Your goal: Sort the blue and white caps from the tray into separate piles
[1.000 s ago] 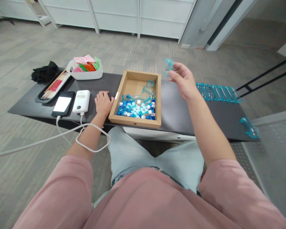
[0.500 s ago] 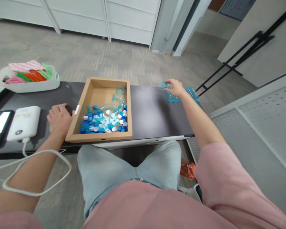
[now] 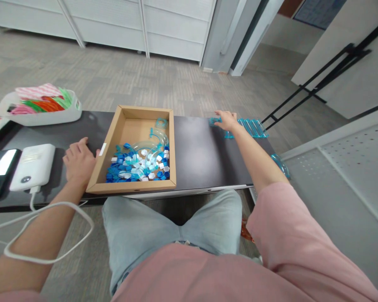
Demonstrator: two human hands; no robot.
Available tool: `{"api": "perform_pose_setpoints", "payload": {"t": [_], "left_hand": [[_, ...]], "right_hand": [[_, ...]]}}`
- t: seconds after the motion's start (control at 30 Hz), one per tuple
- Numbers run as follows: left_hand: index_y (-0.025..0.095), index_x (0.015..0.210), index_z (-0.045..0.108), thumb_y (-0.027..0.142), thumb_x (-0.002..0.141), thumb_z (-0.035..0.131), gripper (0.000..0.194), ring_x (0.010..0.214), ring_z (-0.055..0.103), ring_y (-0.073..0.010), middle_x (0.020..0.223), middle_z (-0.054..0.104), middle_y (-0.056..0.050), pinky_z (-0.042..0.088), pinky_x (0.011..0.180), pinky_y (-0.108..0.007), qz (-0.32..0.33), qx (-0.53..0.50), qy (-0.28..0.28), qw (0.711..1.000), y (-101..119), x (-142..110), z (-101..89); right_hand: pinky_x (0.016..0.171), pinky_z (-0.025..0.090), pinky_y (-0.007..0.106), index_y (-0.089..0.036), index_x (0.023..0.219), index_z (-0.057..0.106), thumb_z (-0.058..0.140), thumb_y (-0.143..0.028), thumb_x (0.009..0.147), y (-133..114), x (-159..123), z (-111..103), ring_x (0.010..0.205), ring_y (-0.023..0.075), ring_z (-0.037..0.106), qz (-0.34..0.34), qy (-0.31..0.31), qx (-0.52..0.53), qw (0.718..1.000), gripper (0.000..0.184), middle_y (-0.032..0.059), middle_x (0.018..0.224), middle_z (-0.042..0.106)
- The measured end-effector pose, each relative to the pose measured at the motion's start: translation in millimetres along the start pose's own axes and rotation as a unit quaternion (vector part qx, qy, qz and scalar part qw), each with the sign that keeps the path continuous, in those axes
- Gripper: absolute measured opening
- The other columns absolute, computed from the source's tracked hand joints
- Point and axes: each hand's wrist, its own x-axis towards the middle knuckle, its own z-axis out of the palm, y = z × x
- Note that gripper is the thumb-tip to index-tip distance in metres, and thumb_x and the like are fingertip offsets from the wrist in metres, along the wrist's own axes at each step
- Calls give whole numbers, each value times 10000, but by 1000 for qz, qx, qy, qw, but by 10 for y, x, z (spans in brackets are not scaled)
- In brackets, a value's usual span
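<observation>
My left hand [image 3: 78, 161] lies on the dark table with its fingers spread, its thumb close to the left wall of the cardboard box [image 3: 95, 167]. In the box are blue and white hexagonal pieces [image 3: 138, 165] and clear teal curved tubes [image 3: 161, 136]. Over the table's far right part is my right hand [image 3: 227, 121], its thumb and fingers apart. A small clear teal plastic piece [image 3: 213, 121] rests just left of those fingers, partly covered by them. Beside the wrist stands a row of clear teal ribbed pieces [image 3: 253, 128].
At the left are a white basket [image 3: 50, 119] of coloured strips, a white power bank [image 3: 32, 165] with a cable [image 3: 66, 204] looping over my forearm, and a black phone [image 3: 0, 174]. A clear teal curved piece [image 3: 280, 165] sits past the table's right edge. Black bars [image 3: 315, 90] stand beyond.
My right hand has lowered the small teal piece to the table and its fingers have spread. The view has shifted slightly, and the curved piece at the right edge has come into sight.
</observation>
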Motion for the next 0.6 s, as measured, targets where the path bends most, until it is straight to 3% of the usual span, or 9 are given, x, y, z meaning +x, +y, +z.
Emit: {"api": "perform_pose_setpoints", "payload": {"t": [0.1, 0.2, 0.3, 0.4, 0.5, 0.6], "left_hand": [[15, 1823, 452, 349, 1168, 461, 735, 1604, 541, -534, 1708, 544, -379, 464, 1334, -714, 15, 9, 2, 1000, 3, -13, 15], [17, 1803, 454, 353, 1150, 536, 739, 1579, 558, -521, 1695, 559, -369, 478, 1323, -695, 20, 14, 8, 1000, 14, -26, 2], [3, 1802, 450, 327, 1166, 535, 718, 1596, 563, -513, 1701, 559, -373, 483, 1330, -683, 20, 13, 1, 1000, 47, -51, -52], [-7, 1809, 449, 322, 1181, 524, 713, 1613, 557, -518, 1715, 560, -379, 477, 1338, -682, 24, 1, -8, 1000, 88, -82, -112], [-1, 1805, 468, 328, 1180, 514, 708, 1611, 567, -517, 1719, 563, -379, 472, 1339, -669, 20, -3, -4, 1000, 123, -103, -130], [15, 1802, 490, 323, 1161, 523, 712, 1603, 576, -515, 1717, 565, -370, 473, 1329, -637, 11, 1, 8, 1000, 145, -109, -110]], "right_hand": [[1306, 439, 718, -255, 1692, 697, 595, -347, 1133, -348, 50, -106, 1588, 482, 627, -58, 67, 53, 995, 576, 203, 1684, 762], [1240, 468, 694, -307, 1605, 751, 552, -482, 1196, -1031, 126, -206, 1455, 471, 668, -169, 107, 75, 977, 487, 182, 1508, 823], [1246, 455, 676, -284, 1522, 806, 627, -564, 1181, -1820, 203, -175, 1406, 468, 658, -264, 89, 42, 959, 476, 165, 1403, 841], [1272, 442, 686, -238, 1361, 888, 736, -533, 1113, -2401, 288, 33, 1439, 488, 639, -303, 55, -22, 951, 414, 181, 1360, 837], [1307, 428, 703, -217, 1267, 917, 824, -425, 1037, -2670, 373, 291, 1500, 498, 618, -284, 25, -81, 955, 323, 187, 1411, 826], [1325, 416, 724, -217, 1264, 919, 844, -396, 1027, -2717, 440, 403, 1504, 493, 635, -270, 16, -76, 960, 306, 190, 1434, 823]]}}
